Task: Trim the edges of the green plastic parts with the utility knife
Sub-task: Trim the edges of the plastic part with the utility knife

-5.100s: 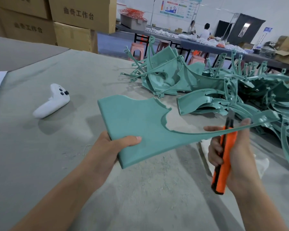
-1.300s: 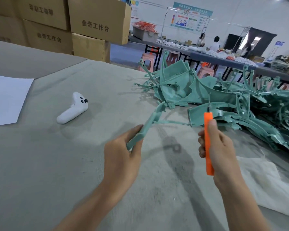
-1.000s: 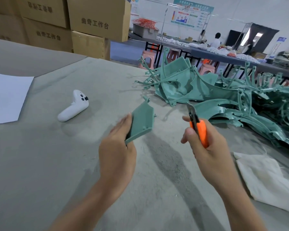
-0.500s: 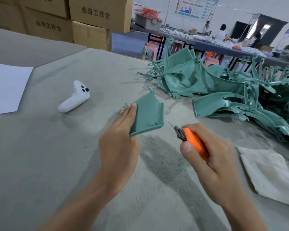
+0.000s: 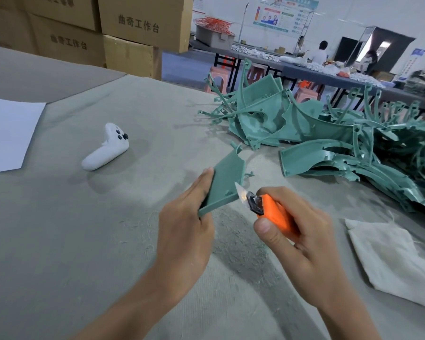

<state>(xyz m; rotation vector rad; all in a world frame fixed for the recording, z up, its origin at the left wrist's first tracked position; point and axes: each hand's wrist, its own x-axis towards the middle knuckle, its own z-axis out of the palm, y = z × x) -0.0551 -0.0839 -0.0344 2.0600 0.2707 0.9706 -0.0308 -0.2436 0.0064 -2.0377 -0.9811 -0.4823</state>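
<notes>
My left hand [image 5: 185,229] holds a green plastic part [image 5: 225,182] by its near left edge, tilted with its inner ribbed face toward me. My right hand [image 5: 302,239] grips an orange utility knife [image 5: 272,214]. Its bare blade [image 5: 241,193] points up and left and touches the part's lower right edge. A large heap of green plastic parts [image 5: 341,143] lies on the table to the right and behind.
The grey felt table [image 5: 71,229] carries a white controller [image 5: 107,150] at mid left, a white paper sheet [image 5: 8,133] at far left and a pale cloth [image 5: 398,258] at right. Cardboard boxes [image 5: 133,28] stand behind. People work at a distant table.
The green part turned from flat and long to edge-on in my left hand. My right hand lowered the knife and brought its blade up against the part's lower right edge.
</notes>
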